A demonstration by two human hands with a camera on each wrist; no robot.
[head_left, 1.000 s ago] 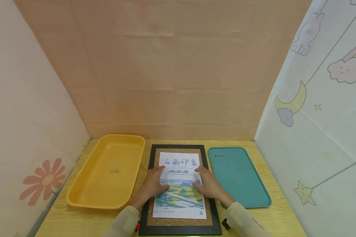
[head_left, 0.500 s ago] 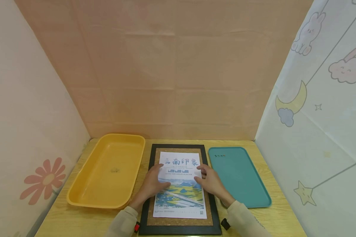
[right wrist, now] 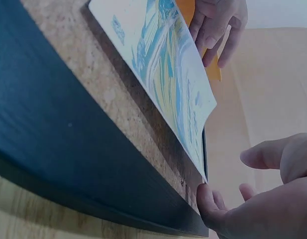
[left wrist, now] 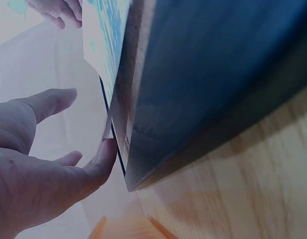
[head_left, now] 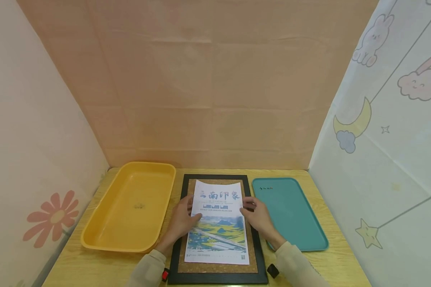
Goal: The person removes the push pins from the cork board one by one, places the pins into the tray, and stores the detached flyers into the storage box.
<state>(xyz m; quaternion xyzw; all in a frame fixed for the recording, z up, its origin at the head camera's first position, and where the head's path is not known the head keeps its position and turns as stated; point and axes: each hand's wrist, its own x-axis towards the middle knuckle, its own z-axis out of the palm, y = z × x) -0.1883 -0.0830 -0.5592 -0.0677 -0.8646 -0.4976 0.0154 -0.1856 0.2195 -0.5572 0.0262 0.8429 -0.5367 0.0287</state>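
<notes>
A white printed sheet (head_left: pixel 217 235) with blue lettering and a landscape picture lies over a black-framed cork board (head_left: pixel 219 278). Its upper corners curl upward. My left hand (head_left: pixel 181 217) is at the left edge of the paper, fingertips touching the edge from below in the left wrist view, the thumb (left wrist: pixel 58 103) held apart from it. At the opposite edge is my right hand (head_left: pixel 259 216). One fingertip (right wrist: pixel 205 199) there meets the lifted corner, and the thumb stands away from the paper. Parts of the fingers are hidden behind the sheet in the head view.
A deep yellow tray (head_left: pixel 129 250) stands left of the board. To the right lies a flat teal tray (head_left: pixel 291 215) with small dark marks near its top. All rest on a wood-grain table (head_left: pixel 341 263) enclosed by cloth-like walls (head_left: pixel 208 99).
Both hands have shifted from lying on top of the sheet to its side edges, fingers now at or under them. The sheet's upper corners have risen from flat.
</notes>
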